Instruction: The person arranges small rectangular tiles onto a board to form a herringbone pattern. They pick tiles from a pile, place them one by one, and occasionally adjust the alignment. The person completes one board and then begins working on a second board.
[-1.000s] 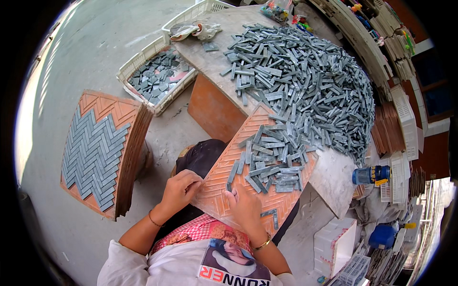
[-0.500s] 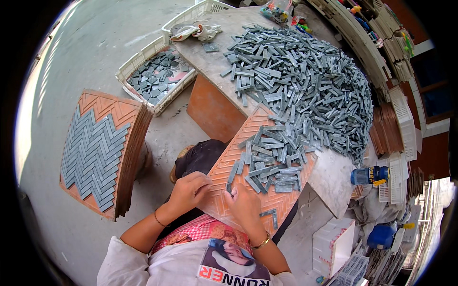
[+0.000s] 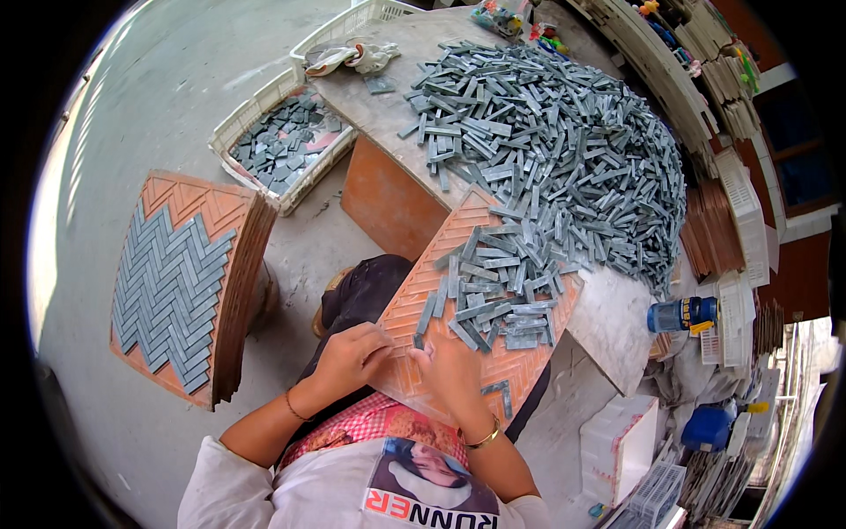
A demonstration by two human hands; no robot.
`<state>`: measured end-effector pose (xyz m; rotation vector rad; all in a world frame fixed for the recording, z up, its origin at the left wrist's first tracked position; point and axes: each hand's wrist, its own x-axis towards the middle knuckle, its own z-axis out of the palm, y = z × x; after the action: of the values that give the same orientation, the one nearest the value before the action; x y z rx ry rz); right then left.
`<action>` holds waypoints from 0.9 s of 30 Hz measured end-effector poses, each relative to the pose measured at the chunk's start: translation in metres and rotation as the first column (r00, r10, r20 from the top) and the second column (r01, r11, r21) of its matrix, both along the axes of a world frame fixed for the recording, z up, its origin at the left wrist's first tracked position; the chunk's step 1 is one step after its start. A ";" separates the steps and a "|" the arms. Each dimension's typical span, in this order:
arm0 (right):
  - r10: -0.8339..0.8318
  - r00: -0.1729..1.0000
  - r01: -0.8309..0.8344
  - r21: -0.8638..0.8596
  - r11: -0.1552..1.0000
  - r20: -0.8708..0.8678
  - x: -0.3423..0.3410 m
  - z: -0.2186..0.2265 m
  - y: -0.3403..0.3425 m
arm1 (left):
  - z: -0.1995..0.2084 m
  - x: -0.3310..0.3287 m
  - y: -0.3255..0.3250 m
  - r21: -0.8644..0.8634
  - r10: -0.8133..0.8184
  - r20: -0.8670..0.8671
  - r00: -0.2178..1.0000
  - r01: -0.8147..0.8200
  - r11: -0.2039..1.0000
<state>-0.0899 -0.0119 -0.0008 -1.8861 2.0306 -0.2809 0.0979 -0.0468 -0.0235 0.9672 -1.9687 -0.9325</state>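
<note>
An orange board (image 3: 388, 375) with herringbone ridges lies tilted across my lap. Narrow grey stone strips (image 3: 493, 295) are heaped loosely on its far part, and a small L-shaped pair of grey strips (image 3: 498, 398) sits in the grooves by its right edge. My left hand (image 3: 354, 357) is curled at the board's left edge, fingertips pressed together; whatever they hold is hidden. Over the near middle of the board, my right hand (image 3: 451, 370) is closed, thumb and fingers pinched. One dark strip end shows just beyond its fingertips, but I cannot tell if it is gripped.
A large pile of grey strips (image 3: 564, 159) covers the table (image 3: 397, 106) ahead. To the left stands a stack of orange boards (image 3: 233, 309), the top one filled with herringbone strips. A white crate (image 3: 295, 189) holds square grey pieces. A blue bottle (image 3: 680, 315) stands at right.
My two hands have drawn slightly closer together, the right one shifting a little left. The whole view has shifted slightly. The strips on the board look the same.
</note>
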 end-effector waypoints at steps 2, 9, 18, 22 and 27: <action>0.016 0.998 -0.019 0.046 0.999 0.061 -0.005 0.003 -0.003 | 0.001 -0.002 0.001 0.012 -0.010 -0.005 1.000 0.010 1.000; -0.079 0.885 0.074 0.031 0.997 0.459 -0.026 0.004 -0.002 | 0.003 -0.003 -0.005 0.033 0.021 -0.026 0.999 -0.020 0.999; -0.104 0.968 0.121 -0.062 0.991 0.227 -0.005 0.013 -0.015 | 0.001 -0.005 -0.006 0.060 0.056 -0.055 0.997 -0.053 0.997; -0.106 0.993 0.111 -0.107 0.988 0.052 0.004 -0.005 -0.024 | 0.002 0.000 -0.005 0.054 0.085 -0.053 0.995 -0.082 0.995; -0.184 0.869 0.210 -0.006 0.978 0.460 -0.006 0.006 -0.021 | 0.002 0.009 -0.007 0.109 0.131 -0.045 0.990 -0.125 0.986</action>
<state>-0.0961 -0.0326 0.0050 -1.4588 1.8922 -0.7669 0.1068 -0.0533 -0.0220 1.1043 -1.8060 -0.9871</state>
